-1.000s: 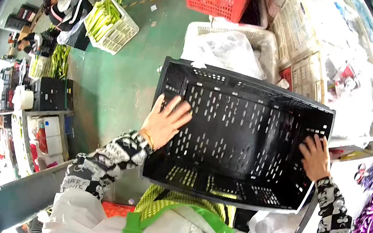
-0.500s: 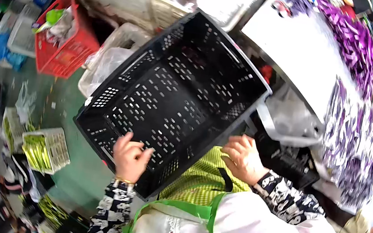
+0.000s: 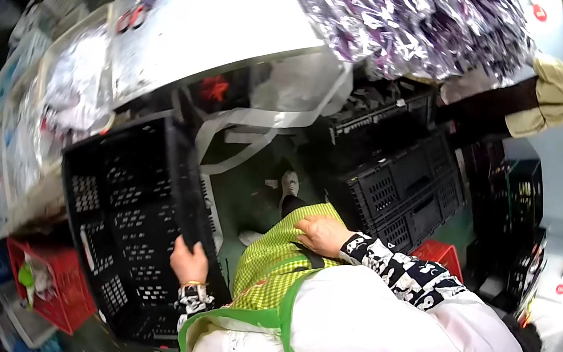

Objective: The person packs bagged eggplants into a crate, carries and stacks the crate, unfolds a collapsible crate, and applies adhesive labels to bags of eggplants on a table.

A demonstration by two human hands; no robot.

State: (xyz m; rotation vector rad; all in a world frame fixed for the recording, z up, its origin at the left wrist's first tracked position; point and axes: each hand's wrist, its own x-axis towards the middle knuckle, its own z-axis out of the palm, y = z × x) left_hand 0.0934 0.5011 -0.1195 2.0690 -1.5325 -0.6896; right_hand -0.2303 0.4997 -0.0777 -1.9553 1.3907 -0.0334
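A large black plastic crate (image 3: 134,200) with slotted walls stands tilted in view at left, its inside facing me. My left hand (image 3: 189,262) is over its near side wall, thumb and forefinger apart; I see no firm grip. Across my yellow-green checked apron (image 3: 272,256) lies my right hand (image 3: 324,235), with loosely bent fingers and nothing visible in it. Whether those fingers touch the cloth is hard to make out.
A white table (image 3: 232,21) bears red-handled scissors (image 3: 131,18) and heaped purple-silver foil strips (image 3: 424,22). White bins (image 3: 78,85) and a red crate (image 3: 54,284) are at left. Black crates (image 3: 408,192) stand at right, with a person (image 3: 547,100) beyond.
My view has swung to the right, so the table and crate sit further left. My right hand has come in over the apron. My left hand now overlaps the crate's near side wall.
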